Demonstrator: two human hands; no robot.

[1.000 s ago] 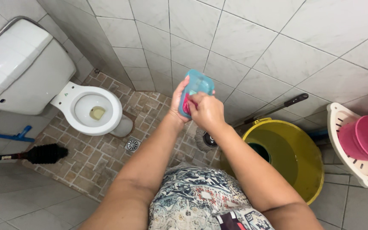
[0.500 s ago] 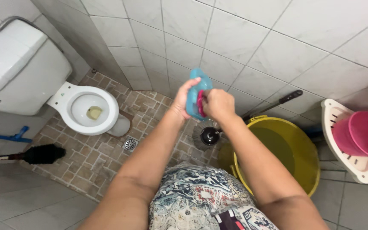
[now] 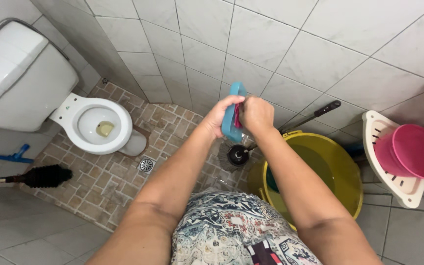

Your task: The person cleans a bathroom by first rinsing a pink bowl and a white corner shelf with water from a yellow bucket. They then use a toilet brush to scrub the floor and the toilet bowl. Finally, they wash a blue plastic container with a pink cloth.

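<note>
My left hand [image 3: 218, 119] holds a light blue plastic bottle [image 3: 232, 114] edge-on in front of the tiled wall. My right hand [image 3: 256, 113] is closed around the bottle's pink cap [image 3: 237, 119], which peeks out between hand and bottle. Both hands are raised over the floor, above a black round brush head [image 3: 237, 154] and just left of the yellow bucket [image 3: 342, 198].
A white toilet [image 3: 94, 126] stands at the left with a floor drain [image 3: 145, 164] beside it. A black brush [image 3: 42, 175] and a blue-handled tool [image 3: 11, 157] lie at the far left. A pink tub [image 3: 408, 151] sits in a white basket [image 3: 386, 172] at the right.
The bottle has turned from showing its broad face to edge-on. Both hands shifted slightly right and the right hand stays on the cap. The view drifted to the right.
</note>
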